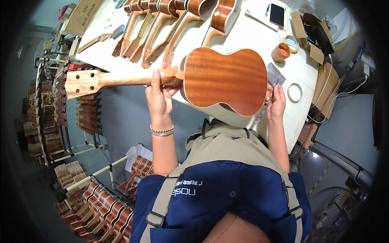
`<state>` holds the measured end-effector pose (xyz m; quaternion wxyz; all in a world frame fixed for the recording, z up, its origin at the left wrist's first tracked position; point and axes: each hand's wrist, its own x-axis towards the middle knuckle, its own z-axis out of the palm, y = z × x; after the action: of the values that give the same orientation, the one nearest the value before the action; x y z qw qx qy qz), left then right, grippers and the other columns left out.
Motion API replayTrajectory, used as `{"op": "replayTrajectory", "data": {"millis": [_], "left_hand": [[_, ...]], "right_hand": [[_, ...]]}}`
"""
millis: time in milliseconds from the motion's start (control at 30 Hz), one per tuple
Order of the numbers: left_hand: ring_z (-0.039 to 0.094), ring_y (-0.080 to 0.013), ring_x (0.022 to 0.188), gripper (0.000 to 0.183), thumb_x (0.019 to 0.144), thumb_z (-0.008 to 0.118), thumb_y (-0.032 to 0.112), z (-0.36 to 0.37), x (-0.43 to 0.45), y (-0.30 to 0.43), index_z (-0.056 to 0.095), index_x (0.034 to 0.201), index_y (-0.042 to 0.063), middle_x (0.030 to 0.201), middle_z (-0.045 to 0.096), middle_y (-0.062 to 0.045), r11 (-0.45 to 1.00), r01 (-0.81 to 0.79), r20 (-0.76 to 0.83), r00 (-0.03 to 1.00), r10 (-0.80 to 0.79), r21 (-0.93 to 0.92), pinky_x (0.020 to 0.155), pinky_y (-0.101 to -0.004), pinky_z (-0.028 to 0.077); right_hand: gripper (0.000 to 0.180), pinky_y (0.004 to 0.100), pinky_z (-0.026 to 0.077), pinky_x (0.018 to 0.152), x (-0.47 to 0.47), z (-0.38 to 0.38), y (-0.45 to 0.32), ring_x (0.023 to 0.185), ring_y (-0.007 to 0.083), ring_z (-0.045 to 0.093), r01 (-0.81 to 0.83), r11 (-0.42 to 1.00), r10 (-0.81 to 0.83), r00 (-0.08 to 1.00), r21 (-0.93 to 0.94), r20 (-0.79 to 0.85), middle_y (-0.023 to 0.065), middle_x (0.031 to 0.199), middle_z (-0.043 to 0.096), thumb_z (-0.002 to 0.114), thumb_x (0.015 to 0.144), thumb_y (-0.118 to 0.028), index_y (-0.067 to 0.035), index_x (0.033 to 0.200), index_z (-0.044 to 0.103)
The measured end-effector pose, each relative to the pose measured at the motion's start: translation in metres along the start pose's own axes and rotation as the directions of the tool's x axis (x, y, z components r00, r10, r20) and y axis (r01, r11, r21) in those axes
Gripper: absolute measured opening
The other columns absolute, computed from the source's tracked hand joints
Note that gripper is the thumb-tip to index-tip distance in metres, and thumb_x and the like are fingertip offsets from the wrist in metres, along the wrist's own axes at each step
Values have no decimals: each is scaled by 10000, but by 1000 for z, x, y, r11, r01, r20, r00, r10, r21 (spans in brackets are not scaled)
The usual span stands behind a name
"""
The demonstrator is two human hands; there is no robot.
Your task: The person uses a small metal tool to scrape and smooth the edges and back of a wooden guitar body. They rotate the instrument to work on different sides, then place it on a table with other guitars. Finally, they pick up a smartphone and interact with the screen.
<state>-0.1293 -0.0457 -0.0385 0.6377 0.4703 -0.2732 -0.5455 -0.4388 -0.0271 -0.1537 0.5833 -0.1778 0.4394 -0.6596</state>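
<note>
A wooden ukulele body (225,80) with pale edge binding lies across the view, its flat back towards the camera. Its unfinished neck (127,78) points left and ends in a headstock (82,83) with several holes. My left hand (161,88) is closed around the neck near the heel, thumb on top. At the lower end of the body, my right hand (275,101) pinches a thin, stained tool, perhaps a knife or scraper, its exact kind unclear. Beside those fingers a grey flat sheet (276,73) rests on the table. The body hides some of the right fingers.
More ukuleles (170,30) lie in a row on the white table (243,39). At the right are an open jar of orange-brown paste (280,52), tape rolls (294,92), a phone (277,14) and a cardboard box (316,54). Racks of instruments (106,206) stand at the left.
</note>
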Motion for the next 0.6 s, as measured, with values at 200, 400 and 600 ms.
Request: {"op": "replayTrajectory", "data": {"millis": [200, 400, 600], "left_hand": [[587, -279, 947, 506, 898, 431, 368, -20, -6, -8, 415, 1198, -40, 1092, 536, -247, 999, 29, -35, 999, -30, -46, 748, -360, 518], [537, -205, 993, 484, 895, 447, 358, -34, -7, -18, 439, 1197, -21, 1103, 529, -161, 977, 28, -43, 998, -37, -211, 851, -323, 456], [508, -188, 1024, 488, 896, 449, 352, -41, -12, -21, 425, 1207, -25, 1115, 516, -133, 968, 31, -63, 997, -48, -249, 894, -331, 430]], "right_hand": [[125, 191, 338, 448, -13, 14, 0, 526, 74, 437, 77, 997, -77, 997, 7, 15, 35, 742, 523, 384, 932, -173, -61, 948, 439], [120, 188, 350, 480, -20, 26, -6, 537, 76, 433, 129, 991, -130, 989, 23, 67, 75, 788, 544, 382, 932, -163, -58, 948, 437], [111, 189, 367, 506, -21, 29, -9, 550, 84, 443, 144, 989, -146, 983, 25, 107, 106, 846, 568, 382, 929, -146, -50, 948, 434]]}}
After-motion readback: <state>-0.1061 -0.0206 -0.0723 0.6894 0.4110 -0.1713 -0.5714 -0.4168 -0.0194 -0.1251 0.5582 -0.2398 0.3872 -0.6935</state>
